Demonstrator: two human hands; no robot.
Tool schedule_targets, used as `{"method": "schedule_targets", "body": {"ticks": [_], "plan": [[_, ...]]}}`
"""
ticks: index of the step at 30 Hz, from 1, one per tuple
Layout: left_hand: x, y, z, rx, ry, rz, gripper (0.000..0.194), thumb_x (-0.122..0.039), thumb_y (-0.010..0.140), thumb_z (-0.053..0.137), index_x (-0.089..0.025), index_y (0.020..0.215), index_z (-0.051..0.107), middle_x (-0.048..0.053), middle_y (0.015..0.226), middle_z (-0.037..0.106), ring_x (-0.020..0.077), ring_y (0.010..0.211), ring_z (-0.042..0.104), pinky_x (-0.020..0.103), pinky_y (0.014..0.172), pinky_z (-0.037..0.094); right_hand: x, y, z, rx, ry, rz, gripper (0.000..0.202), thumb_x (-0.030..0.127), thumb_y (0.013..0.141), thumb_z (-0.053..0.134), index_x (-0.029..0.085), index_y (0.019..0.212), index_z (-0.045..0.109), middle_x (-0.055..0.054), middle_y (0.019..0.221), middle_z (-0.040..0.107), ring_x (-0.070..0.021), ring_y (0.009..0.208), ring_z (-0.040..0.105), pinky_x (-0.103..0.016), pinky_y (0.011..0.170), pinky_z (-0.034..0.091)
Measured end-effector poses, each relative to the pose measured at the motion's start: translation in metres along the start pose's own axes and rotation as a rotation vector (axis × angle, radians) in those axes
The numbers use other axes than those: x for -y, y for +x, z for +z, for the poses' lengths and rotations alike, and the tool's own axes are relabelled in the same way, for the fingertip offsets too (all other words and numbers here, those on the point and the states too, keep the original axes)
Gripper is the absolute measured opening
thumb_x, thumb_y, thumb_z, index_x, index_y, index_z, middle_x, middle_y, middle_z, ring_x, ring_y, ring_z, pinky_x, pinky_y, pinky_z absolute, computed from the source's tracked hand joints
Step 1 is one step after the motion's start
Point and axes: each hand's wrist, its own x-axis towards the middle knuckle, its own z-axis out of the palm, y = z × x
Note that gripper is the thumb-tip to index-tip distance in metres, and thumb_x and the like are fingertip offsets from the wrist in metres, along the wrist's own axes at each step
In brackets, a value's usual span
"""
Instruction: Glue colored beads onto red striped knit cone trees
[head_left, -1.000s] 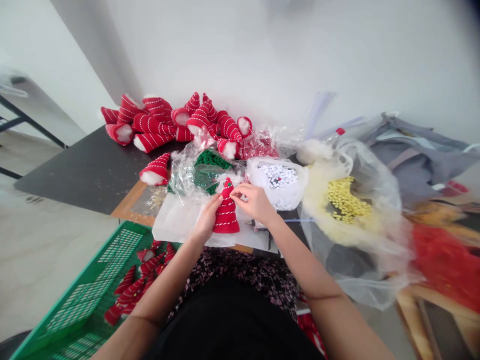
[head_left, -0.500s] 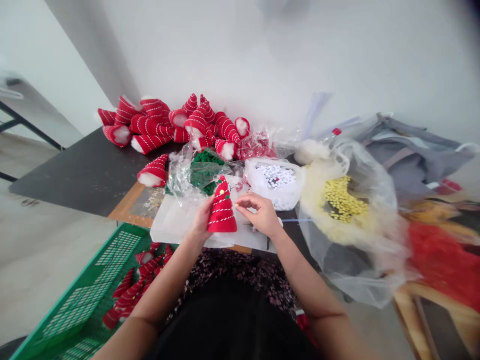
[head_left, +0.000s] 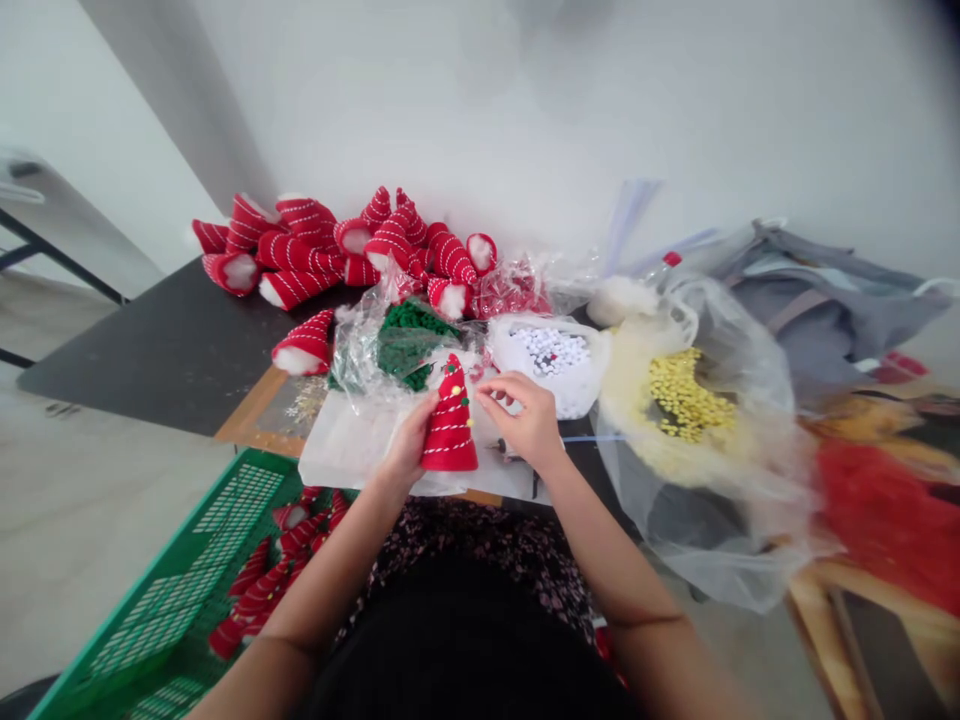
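Note:
My left hand [head_left: 411, 440] is closed around the side of a red felt cone [head_left: 448, 440] wound with white twisted cord. The cone stands upright in my grip, with small green and yellow pompoms on its upper part and right edge. Just right of it is my right hand [head_left: 525, 418], thumb and fingertips pinched together, apart from the cone. Whatever those fingertips hold, if anything, is too small to make out. Behind the cone lies a clear plastic bag of green pompoms [head_left: 409, 345]. A white bag [head_left: 551, 355] of small white pieces sits beyond my right hand.
Red cones with white stuffing [head_left: 300, 250] are heaped at the back left. A green crate [head_left: 172, 560] of decorated cones stands low at left. On the right, a clear bag holds yellow pompoms [head_left: 686, 400]. White paper [head_left: 352, 445] covers the table's front.
A yellow pompom now shows on the cone's right edge, where my right fingertips held something small and pale. The cone has turned slightly, and my right hand has shifted a little up.

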Motion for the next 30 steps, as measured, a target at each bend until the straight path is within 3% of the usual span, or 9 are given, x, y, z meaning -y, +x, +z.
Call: {"method": "schedule_targets", "body": {"ticks": [5, 10, 13, 15, 17, 20, 24, 30], "plan": [[0.006, -0.002, 0.004, 0.075, 0.108, 0.134, 0.035, -0.039, 0.079, 0.086, -0.019, 0.107, 0.078, 0.005, 0.101, 0.081, 0.0277, 0.1, 0.076, 0.033, 0.088, 0.058, -0.003, 0.007, 0.007, 0.099, -0.056, -0.027, 0.012, 0.02, 0.097, 0.071, 0.023, 0.093, 0.082, -0.006, 0.094, 0.082, -0.0221, 0.087, 0.074, -0.035, 0.081, 0.06], [0.006, -0.002, 0.003, 0.045, 0.154, 0.148, 0.037, -0.043, 0.074, 0.09, -0.021, 0.103, 0.078, 0.003, 0.098, 0.081, 0.0239, 0.089, 0.074, 0.03, 0.08, 0.056, -0.006, 0.001, 0.009, 0.144, -0.078, -0.027, 0.012, 0.022, 0.098, 0.072, 0.025, 0.095, 0.083, -0.006, 0.097, 0.082, -0.0228, 0.091, 0.076, -0.036, 0.086, 0.06], [0.004, -0.001, 0.002, 0.012, 0.15, 0.107, 0.042, -0.043, 0.073, 0.09, -0.02, 0.106, 0.077, 0.004, 0.094, 0.081, 0.0234, 0.084, 0.075, 0.03, 0.075, 0.057, -0.032, 0.012, -0.014, 0.084, -0.194, 0.101, 0.015, 0.025, 0.099, 0.069, 0.024, 0.1, 0.084, -0.006, 0.1, 0.083, -0.0222, 0.088, 0.075, -0.033, 0.08, 0.059], [0.004, 0.0, 0.001, 0.0, 0.141, 0.081, 0.042, -0.043, 0.073, 0.09, -0.02, 0.105, 0.076, 0.003, 0.09, 0.08, 0.0223, 0.078, 0.074, 0.03, 0.072, 0.057, -0.062, 0.025, -0.038, 0.082, -0.452, 0.274, 0.019, 0.02, 0.098, 0.066, 0.021, 0.101, 0.085, -0.008, 0.104, 0.084, -0.0231, 0.09, 0.075, -0.033, 0.084, 0.057], [0.004, 0.0, 0.001, 0.002, 0.128, 0.077, 0.041, -0.044, 0.074, 0.09, -0.02, 0.104, 0.075, 0.003, 0.088, 0.079, 0.021, 0.074, 0.073, 0.029, 0.068, 0.057, -0.093, 0.039, -0.06, 0.233, -0.751, 0.46, 0.024, 0.016, 0.097, 0.061, 0.02, 0.102, 0.085, -0.01, 0.108, 0.084, -0.0252, 0.098, 0.076, -0.034, 0.091, 0.055], [0.004, 0.001, 0.001, 0.02, 0.111, 0.088, 0.04, -0.044, 0.075, 0.088, -0.02, 0.104, 0.075, 0.003, 0.087, 0.079, 0.0206, 0.073, 0.074, 0.028, 0.067, 0.058, -0.128, 0.05, -0.08, 0.344, -0.823, 0.523, 0.021, 0.01, 0.089, 0.066, 0.018, 0.092, 0.085, -0.011, 0.101, 0.085, -0.0269, 0.097, 0.075, -0.032, 0.088, 0.052], [0.004, 0.002, 0.0, 0.025, 0.088, 0.069, 0.039, -0.043, 0.077, 0.088, -0.019, 0.105, 0.074, 0.005, 0.093, 0.081, 0.0227, 0.08, 0.077, 0.03, 0.071, 0.061, -0.147, 0.048, -0.081, 0.42, -0.821, 0.514, 0.018, 0.011, 0.086, 0.069, 0.019, 0.092, 0.084, -0.009, 0.1, 0.084, -0.0248, 0.096, 0.074, -0.029, 0.085, 0.049], [0.005, 0.005, -0.003, 0.007, 0.063, 0.024, 0.036, -0.04, 0.081, 0.086, -0.018, 0.107, 0.074, 0.007, 0.096, 0.081, 0.0268, 0.087, 0.079, 0.035, 0.078, 0.064, -0.153, 0.046, -0.073, 0.424, -0.795, 0.5, 0.012, 0.012, 0.083, 0.073, 0.019, 0.089, 0.081, -0.009, 0.099, 0.084, -0.0239, 0.095, 0.072, -0.029, 0.084, 0.047]]}}
